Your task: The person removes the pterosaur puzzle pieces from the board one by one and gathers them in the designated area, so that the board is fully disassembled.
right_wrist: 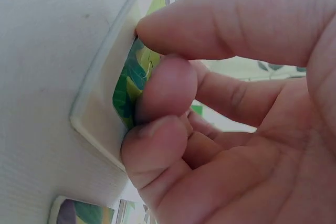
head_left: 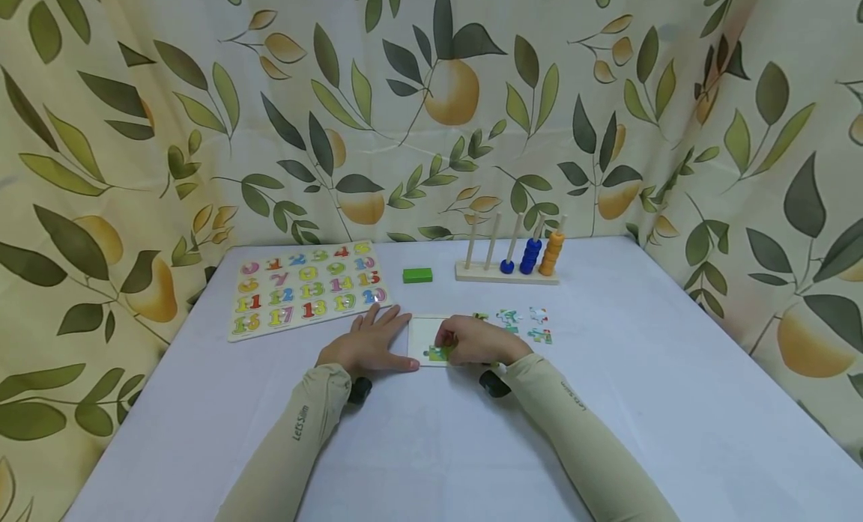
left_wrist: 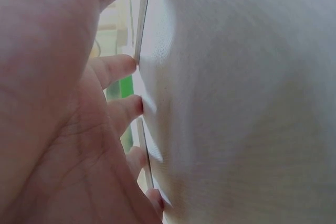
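Observation:
A small white puzzle tray [head_left: 422, 330] lies on the table between the two hands. My left hand [head_left: 367, 342] is spread flat at its left side, thumb at the near left corner and fingertips close to the number board. Over the tray, my right hand [head_left: 477, 341] has its fingers curled, with thumb and fingertips on a green jigsaw piece [right_wrist: 126, 90]. That piece lies inside the tray's near rim [right_wrist: 94, 119], against another light green piece [head_left: 434, 353] to its left. The right fingers partly cover it.
Several loose jigsaw pieces [head_left: 509, 317] lie right of the tray, some behind the right hand. A number board [head_left: 276, 329] is at the back left, a green block [head_left: 417, 275] behind the tray. A peg stand [head_left: 482, 275] with blue and orange beads stands at the back right.

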